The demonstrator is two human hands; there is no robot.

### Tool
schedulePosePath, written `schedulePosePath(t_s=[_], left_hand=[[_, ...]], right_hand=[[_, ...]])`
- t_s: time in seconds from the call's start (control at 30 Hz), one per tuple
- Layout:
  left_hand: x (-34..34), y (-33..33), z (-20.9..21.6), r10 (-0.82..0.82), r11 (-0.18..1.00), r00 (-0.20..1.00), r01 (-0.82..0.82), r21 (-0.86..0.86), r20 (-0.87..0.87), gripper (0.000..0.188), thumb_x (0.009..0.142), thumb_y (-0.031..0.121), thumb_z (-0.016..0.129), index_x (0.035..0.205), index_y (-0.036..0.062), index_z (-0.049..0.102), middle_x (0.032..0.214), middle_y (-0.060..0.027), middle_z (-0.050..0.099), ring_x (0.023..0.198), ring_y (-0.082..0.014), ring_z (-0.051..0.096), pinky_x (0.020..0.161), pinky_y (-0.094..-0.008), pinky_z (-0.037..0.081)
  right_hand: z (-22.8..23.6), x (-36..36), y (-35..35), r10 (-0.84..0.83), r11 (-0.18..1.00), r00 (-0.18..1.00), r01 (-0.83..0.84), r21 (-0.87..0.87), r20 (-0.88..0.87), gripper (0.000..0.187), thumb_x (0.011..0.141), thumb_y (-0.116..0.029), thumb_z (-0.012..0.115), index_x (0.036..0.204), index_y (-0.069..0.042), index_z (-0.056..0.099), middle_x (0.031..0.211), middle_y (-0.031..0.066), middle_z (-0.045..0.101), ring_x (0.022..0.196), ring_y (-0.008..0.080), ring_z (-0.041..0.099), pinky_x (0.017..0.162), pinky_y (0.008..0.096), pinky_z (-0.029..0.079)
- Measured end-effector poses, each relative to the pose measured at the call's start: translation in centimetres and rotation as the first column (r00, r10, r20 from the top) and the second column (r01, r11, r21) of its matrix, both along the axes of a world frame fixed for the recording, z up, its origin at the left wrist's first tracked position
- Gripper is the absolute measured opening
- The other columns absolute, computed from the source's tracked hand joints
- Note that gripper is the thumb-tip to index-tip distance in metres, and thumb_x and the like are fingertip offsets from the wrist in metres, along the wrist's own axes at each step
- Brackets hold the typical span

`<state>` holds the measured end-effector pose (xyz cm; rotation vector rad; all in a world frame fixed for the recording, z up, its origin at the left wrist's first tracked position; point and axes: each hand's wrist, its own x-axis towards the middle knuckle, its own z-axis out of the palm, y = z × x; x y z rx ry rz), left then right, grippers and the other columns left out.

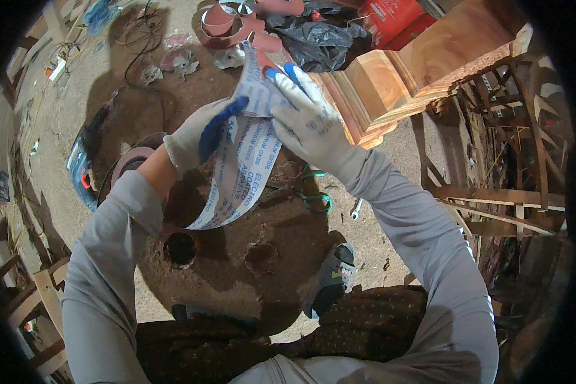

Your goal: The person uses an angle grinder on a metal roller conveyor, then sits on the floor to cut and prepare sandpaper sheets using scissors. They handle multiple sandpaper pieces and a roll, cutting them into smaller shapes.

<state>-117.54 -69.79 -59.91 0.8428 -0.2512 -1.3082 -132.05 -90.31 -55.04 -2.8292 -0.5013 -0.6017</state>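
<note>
A long strip of sandpaper (233, 185), its pale printed backing facing up, hangs in a curve in front of me. My left hand (205, 131), in a white glove with blue-coated fingers, pinches its left edge. Its upper part is folded over, and a reddish grit side shows at the top. My right hand (313, 118), gloved the same way, is closed on the folded part at the upper right, fingers pointing up and away. Below the right hand, green-handled scissors (317, 202) lie on the ground, their blades partly hidden in shadow.
A stepped wooden piece (381, 83) stands at the upper right, near a red box (397, 19) and a black plastic bag (320, 41). Curled sandpaper (221, 22) lies at the far side. A blue power tool (80, 163) is at left, a wrench (356, 208) right, wooden slats (499, 197) farther right.
</note>
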Motion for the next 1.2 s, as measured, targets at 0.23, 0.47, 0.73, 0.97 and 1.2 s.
schedulePosePath(t_s=[0.23, 0.47, 0.73, 0.97, 1.2], left_hand=[[3.1, 1.3, -2.8, 0.069, 0.953, 0.974, -0.001, -0.301, 0.215, 0.045, 0.109, 0.032, 0.05, 0.146, 0.0077, 0.049, 0.135, -0.0051, 0.062, 0.123, -0.0152, 0.059, 0.107, -0.0339, 0.048], [2.6, 0.7, 1.5, 0.225, 0.973, 0.902, -0.188, -0.133, 0.368, 0.051, 0.099, 0.008, 0.063, 0.147, -0.0009, 0.048, 0.135, -0.0084, 0.062, 0.122, -0.0173, 0.059, 0.106, -0.0315, 0.047], [2.2, 0.3, 3.6, 0.462, 0.886, 0.785, -0.425, -0.185, 0.413, 0.055, 0.091, 0.002, 0.07, 0.143, 0.0007, 0.053, 0.123, -0.01, 0.068, 0.105, -0.0187, 0.069, 0.093, -0.0326, 0.056], [1.5, 0.8, 6.9, 0.549, 0.832, 0.734, -0.436, -0.342, 0.4, 0.058, 0.091, 0.0, 0.067, 0.146, 0.0003, 0.049, 0.131, -0.0119, 0.064, 0.114, -0.0195, 0.065, 0.098, -0.0325, 0.054], [0.1, -0.1, 8.8, 0.531, 0.838, 0.741, -0.39, -0.381, 0.411, 0.06, 0.093, 0.004, 0.067, 0.148, -0.0007, 0.045, 0.141, -0.0131, 0.058, 0.126, -0.0219, 0.059, 0.109, -0.0363, 0.048]], right_hand=[[1.6, -2.9, 4.7, 0.267, 0.96, 0.963, -0.262, 0.094, -0.036, 0.025, 0.081, -0.014, 0.075, 0.101, -0.008, 0.062, 0.149, 0.0253, 0.045, 0.139, 0.0577, 0.037, 0.111, 0.0613, 0.039], [2.1, -4.9, 7.8, 0.172, 0.865, 0.985, -0.141, 0.481, -0.021, 0.029, 0.086, -0.021, 0.076, 0.106, -0.006, 0.062, 0.139, 0.0235, 0.049, 0.133, 0.0495, 0.044, 0.111, 0.054, 0.04], [1.0, -0.2, 5.9, -0.061, 0.343, 0.982, 0.188, 0.92, -0.178, 0.044, 0.085, -0.009, 0.079, 0.123, -0.005, 0.056, 0.113, 0.0121, 0.06, 0.107, 0.0243, 0.061, 0.092, 0.0386, 0.05], [0.5, 0.8, 7.7, -0.364, 0.193, 0.931, 0.103, 0.976, -0.026, 0.026, 0.088, -0.004, 0.077, 0.11, -0.004, 0.063, 0.114, 0.0066, 0.057, 0.103, 0.013, 0.059, 0.092, 0.0288, 0.049], [1.3, -0.4, 7.6, -0.377, -0.126, 0.914, 0.109, 0.986, -0.149, 0.016, 0.088, -0.006, 0.079, 0.098, -0.003, 0.067, 0.11, 0.0055, 0.061, 0.093, 0.0114, 0.061, 0.084, 0.0259, 0.05]])
